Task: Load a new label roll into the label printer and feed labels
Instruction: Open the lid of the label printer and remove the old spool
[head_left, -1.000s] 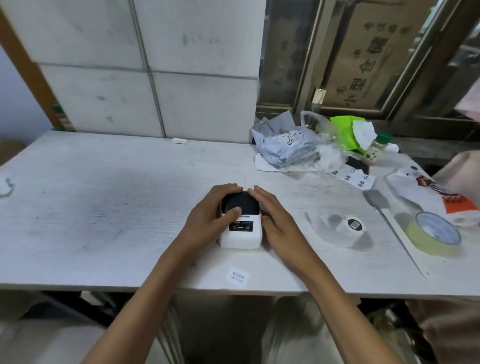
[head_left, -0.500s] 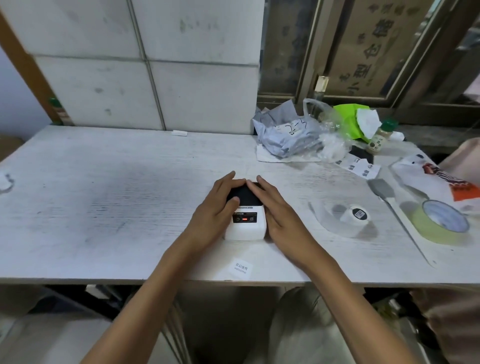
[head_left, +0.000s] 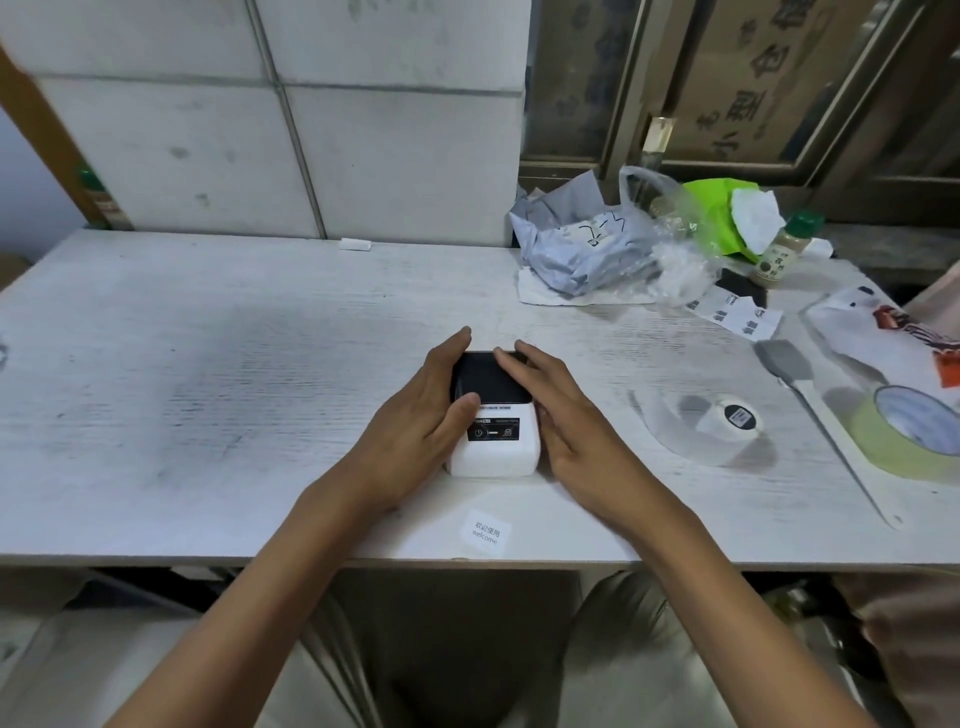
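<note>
A small white label printer with a black lid sits near the front middle of the white table. My left hand wraps its left side, thumb resting on the lid's front edge. My right hand lies flat against its right side, fingertips on the lid's far edge. A white label roll in a clear plastic bag lies on the table to the right, apart from both hands. A loose printed label reading "welcome" lies in front of the printer.
At the back right is a pile of grey and clear bags, a green packet and a small bottle. A roll of yellowish tape and a grey spatula lie at the far right. The table's front edge is close.
My fingers have spread along the printer's sides and lid, the left thumb shifting onto the lid's front edge. The printer stays in place; the view has shifted slightly.
</note>
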